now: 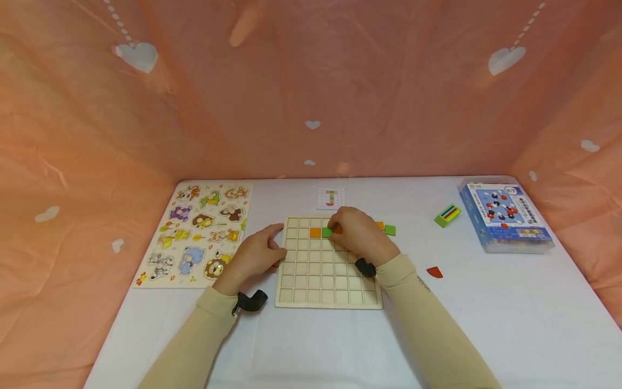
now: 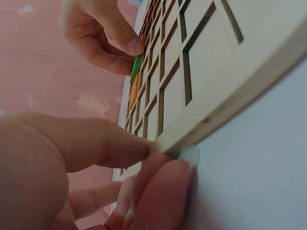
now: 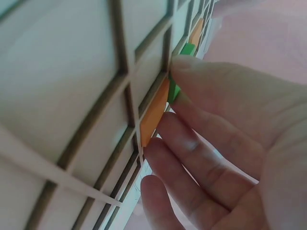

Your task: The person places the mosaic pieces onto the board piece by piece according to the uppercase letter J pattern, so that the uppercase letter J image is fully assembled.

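From my head feed, the grid board (image 1: 315,268) lies flat, the left hand (image 1: 257,252) at its ten o'clock edge, the right hand (image 1: 359,232) reaching toward twelve. Left wrist: I see thumb and bent fingers gripping the grid board. Right wrist: thumb and forefinger pinch a green tile (image 3: 173,91); an orange tile (image 3: 155,115) sits at its seven o'clock.

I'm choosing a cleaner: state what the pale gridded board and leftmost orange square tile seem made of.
Pale gridded board: likely wood, matte; its cells' darker brown edges suggest cut plywood.
Leftmost orange square tile: probably painted wood, matte and evenly coloured; plastic remains possible.
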Available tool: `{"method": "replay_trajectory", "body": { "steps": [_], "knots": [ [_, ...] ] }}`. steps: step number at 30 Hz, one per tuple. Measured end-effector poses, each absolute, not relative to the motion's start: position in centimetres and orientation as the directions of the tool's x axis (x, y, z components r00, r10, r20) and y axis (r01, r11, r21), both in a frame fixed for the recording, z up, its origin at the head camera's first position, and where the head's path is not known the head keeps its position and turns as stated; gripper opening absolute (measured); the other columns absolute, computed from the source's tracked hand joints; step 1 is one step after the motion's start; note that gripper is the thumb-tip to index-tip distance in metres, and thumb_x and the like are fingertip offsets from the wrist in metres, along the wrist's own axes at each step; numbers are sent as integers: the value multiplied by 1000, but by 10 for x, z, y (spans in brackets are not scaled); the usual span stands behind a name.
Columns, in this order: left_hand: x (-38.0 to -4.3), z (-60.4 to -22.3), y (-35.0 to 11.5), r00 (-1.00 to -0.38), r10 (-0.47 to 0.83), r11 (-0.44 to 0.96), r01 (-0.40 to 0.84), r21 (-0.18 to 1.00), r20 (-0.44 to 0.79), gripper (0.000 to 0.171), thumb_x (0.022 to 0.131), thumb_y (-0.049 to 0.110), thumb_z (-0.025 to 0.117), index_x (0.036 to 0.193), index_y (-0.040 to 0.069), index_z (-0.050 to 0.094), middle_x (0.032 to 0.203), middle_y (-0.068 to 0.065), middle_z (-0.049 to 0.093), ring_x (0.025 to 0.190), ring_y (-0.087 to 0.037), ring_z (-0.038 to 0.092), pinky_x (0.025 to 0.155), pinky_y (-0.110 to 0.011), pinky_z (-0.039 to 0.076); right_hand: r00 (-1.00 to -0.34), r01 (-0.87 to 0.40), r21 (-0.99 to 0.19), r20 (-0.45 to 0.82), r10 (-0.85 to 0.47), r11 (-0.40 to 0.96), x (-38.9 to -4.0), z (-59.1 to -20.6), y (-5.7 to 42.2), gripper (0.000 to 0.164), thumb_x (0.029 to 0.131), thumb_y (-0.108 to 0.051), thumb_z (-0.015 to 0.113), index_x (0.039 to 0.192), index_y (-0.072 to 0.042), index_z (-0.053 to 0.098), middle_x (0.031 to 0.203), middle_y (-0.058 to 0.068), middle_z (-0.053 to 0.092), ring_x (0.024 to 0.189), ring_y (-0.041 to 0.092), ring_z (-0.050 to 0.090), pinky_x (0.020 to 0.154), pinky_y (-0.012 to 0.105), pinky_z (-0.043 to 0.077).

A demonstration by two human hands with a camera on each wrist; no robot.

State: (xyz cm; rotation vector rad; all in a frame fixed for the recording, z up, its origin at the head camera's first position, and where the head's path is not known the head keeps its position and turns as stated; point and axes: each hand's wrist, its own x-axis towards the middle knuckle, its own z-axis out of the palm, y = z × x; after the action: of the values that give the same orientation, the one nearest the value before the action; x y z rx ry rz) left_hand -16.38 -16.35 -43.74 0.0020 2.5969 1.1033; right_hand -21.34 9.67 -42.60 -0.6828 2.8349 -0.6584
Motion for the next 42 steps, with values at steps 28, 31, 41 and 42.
{"method": "replay_trajectory", "body": {
  "steps": [28, 31, 41, 42],
  "knots": [
    [-166, -439, -162, -949, 126, 680, -129, 722, -289, 70, 89, 20, 69, 154, 21, 41, 89, -6, 64, 62, -15, 64, 58, -28, 55, -889, -394, -441, -42, -457, 806, -215, -425, 98, 23, 87, -24, 77, 107, -13, 77, 102, 0, 67, 92, 17, 59, 85, 35, 53],
    [-165, -439, -162, -949, 125, 679, -132, 722, -290, 70, 89, 19, 69, 154, 20, 42, 89, -6, 64, 63, -15, 64, 57, -28, 55, -888, -393, -444, -46, -458, 806, -214, -425, 98, 23, 87, -25, 77, 108, -13, 76, 103, 0, 67, 93, 18, 59, 85, 35, 53],
    [-165, -438, -163, -950, 128, 698, -116, 706, -283, 70, 90, 21, 68, 154, 19, 41, 89, -5, 65, 61, -15, 64, 58, -28, 53, -874, -421, -458, -26, -485, 783, -216, -425, 100, 23, 88, -25, 77, 108, -12, 76, 103, 0, 67, 93, 17, 60, 85, 35, 54],
    [-165, -438, -164, -951, 127, 704, -114, 701, -282, 70, 90, 21, 69, 154, 19, 41, 88, -5, 66, 61, -15, 64, 58, -27, 52, -873, -421, -468, -22, -486, 777, -217, -424, 101, 24, 88, -25, 77, 109, -12, 76, 103, 0, 67, 93, 17, 61, 85, 36, 54]
  ]
}}
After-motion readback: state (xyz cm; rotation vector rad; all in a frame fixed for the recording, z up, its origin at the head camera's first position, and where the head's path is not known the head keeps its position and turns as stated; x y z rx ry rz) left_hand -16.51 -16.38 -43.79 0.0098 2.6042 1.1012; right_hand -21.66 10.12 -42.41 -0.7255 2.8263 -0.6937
